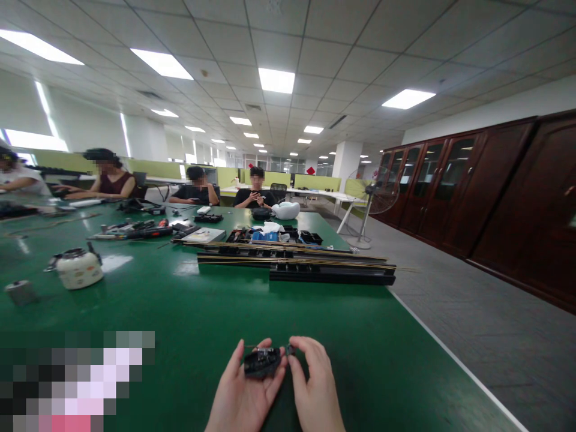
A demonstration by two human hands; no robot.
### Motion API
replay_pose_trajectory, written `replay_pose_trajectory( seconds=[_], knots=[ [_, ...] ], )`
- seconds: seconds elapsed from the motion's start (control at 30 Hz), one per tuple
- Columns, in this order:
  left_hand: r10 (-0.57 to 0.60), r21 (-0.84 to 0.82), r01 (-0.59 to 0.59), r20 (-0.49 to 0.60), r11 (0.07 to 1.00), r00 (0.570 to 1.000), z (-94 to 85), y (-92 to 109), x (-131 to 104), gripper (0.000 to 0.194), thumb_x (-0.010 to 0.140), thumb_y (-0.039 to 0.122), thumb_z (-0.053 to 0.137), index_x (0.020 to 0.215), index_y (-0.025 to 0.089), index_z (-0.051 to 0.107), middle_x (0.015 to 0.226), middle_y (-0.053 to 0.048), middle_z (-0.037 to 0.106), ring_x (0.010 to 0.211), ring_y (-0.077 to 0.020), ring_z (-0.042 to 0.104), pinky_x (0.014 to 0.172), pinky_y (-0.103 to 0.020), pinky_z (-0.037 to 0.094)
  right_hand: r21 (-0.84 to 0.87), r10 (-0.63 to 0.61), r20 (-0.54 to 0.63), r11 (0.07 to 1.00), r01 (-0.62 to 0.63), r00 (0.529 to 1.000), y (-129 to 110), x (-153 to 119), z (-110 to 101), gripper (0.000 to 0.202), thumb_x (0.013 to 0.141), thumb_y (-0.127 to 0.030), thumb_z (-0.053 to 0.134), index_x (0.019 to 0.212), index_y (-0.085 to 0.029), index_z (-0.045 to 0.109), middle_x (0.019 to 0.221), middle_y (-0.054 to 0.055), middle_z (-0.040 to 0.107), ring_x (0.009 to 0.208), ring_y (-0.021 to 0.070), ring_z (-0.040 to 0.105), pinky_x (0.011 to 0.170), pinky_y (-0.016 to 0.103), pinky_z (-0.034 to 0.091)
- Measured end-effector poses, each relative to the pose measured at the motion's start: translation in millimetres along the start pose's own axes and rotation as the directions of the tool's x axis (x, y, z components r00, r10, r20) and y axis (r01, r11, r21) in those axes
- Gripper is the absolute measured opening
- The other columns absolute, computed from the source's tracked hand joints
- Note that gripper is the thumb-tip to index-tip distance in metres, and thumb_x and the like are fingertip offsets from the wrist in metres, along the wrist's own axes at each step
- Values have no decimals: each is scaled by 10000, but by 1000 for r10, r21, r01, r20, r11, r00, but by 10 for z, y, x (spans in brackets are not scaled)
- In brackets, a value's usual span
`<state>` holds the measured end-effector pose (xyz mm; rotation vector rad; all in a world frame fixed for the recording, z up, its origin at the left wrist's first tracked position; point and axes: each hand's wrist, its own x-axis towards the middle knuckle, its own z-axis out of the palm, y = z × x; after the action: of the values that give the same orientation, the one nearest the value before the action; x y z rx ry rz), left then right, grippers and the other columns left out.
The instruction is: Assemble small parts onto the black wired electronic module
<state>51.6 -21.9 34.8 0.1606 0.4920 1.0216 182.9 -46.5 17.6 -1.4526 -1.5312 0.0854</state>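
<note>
In my left hand (245, 390) rests a small black device (261, 363) with what looks like exposed metal parts along its top; the fingers curl around its sides. Its exact kind is too small to make out. Right beside it, my right hand (317, 384) pinches a small dark piece (290, 349) between thumb and index finger. That piece is close to the device's right end; whether the two touch, I cannot tell. Both hands are above the green table near its front edge.
Long black rails (333, 275) with thin brass-coloured rods lie across the table ahead. A cream pot (80, 268) and a metal cylinder (21, 292) stand left. Tools (148, 230) and parts trays (265, 236) lie farther back. People sit at the far side; a fan (371, 192) stands right.
</note>
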Motion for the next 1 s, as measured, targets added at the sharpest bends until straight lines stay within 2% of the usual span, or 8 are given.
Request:
replay_pose_trajectory(
  seconds=[0.2, 0.8, 1.0],
  knots=[
    [-76, 0, 76, 24, 997, 997, -30, 13, 8, 303, 745, 374, 543, 891, 118, 616, 908, -168, 664, 812, -231, 644, 765, -354, 469, -7, 39, -74, 999, -40, 996, 35, 27, -30, 210, 806, -199, 461, 980, -226, 575, 983, 55, 633, 947, 201, 568, 829, 360, 459],
    [-96, 9, 96, 42, 995, 994, -75, 13, 19, 307, 742, 366, 547, 950, 145, 593, 930, -158, 665, 810, -232, 644, 707, -328, 468, 3, 133, -172, 991, -135, 976, 53, 55, -81, 222, 807, -288, 477, 995, -213, 568, 987, 67, 637, 938, 221, 580, 809, 359, 459],
    [-92, 7, 92, 34, 996, 995, -61, 17, 21, 304, 740, 373, 548, 945, 153, 587, 925, -153, 666, 798, -229, 646, 680, -319, 471, 23, 107, -184, 994, -105, 977, 19, 59, -91, 252, 796, -332, 516, 1006, -204, 570, 952, 68, 648, 893, 213, 600, 780, 339, 480]
  ],
)
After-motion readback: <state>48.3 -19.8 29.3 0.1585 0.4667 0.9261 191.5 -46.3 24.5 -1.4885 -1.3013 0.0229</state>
